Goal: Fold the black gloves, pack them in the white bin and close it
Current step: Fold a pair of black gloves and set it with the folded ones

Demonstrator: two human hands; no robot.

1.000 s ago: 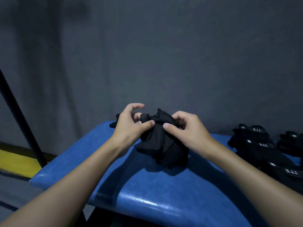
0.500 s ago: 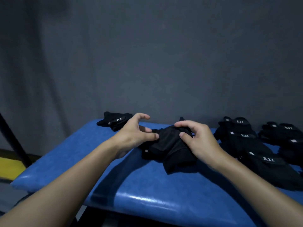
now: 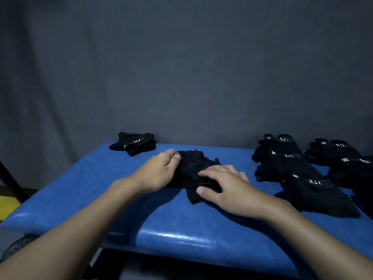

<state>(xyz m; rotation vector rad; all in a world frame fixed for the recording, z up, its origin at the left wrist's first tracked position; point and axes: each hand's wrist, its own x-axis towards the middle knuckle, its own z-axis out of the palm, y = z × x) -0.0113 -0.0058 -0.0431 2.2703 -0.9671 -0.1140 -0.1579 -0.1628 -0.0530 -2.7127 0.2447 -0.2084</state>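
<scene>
A bundled pair of black gloves [image 3: 191, 168] lies on the blue padded bench [image 3: 181, 229], pressed down between my hands. My left hand [image 3: 159, 170] grips its left side with curled fingers. My right hand [image 3: 226, 186] lies flat over its right side, thumb against the cloth. A folded black glove pair [image 3: 134, 142] rests at the bench's far left corner. Several unfolded black gloves marked 5.11 [image 3: 290, 164] lie piled on the right. No white bin is in view.
A dark grey wall [image 3: 181, 67] runs right behind the bench. A black pole [image 3: 9, 178] leans at the far left, with a yellow floor strip [image 3: 8, 205] beneath it. A dark wheel-like shape [image 3: 18, 245] sits under the bench's left end.
The glove bundle came down from mid-air onto the bench and both hands now press it flat. The view swung right, revealing the folded pair at the far left and more gloves on the right.
</scene>
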